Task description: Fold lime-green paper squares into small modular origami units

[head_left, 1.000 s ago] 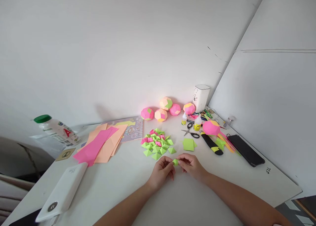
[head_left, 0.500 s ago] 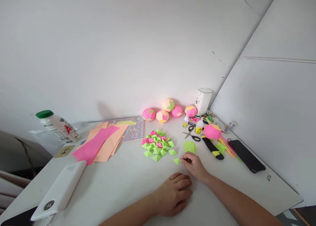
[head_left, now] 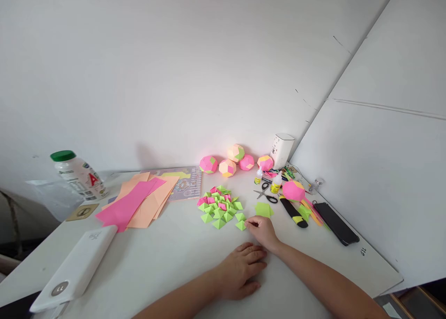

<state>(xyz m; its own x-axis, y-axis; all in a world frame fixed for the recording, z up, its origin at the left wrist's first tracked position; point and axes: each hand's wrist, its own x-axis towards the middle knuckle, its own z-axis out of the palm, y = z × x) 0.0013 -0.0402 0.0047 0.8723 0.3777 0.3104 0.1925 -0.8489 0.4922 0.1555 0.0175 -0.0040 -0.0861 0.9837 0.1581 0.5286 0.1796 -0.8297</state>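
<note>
My right hand (head_left: 264,233) pinches the edge of a green folded paper piece (head_left: 240,225) on the white table, at the right side of a heap. That heap (head_left: 219,206) is made of several small green and pink folded paper pieces, with peaked shapes. My left hand (head_left: 243,270) lies palm down on the table closer to me, fingers loosely spread and holding nothing. Just beyond my right hand are flat green paper squares (head_left: 264,209).
Faceted paper balls (head_left: 227,167) stand by the wall. Scissors (head_left: 266,192), glue bottles (head_left: 276,184), a utility knife (head_left: 293,212) and a black phone (head_left: 336,223) lie right. Orange and pink sheets (head_left: 134,204), a white power bank (head_left: 75,268) and a bottle (head_left: 80,177) are left.
My right hand has moved slightly left with the green folded piece, bringing it closer to the heap. My left hand stays resting on the table. The camera view has shifted a little.
</note>
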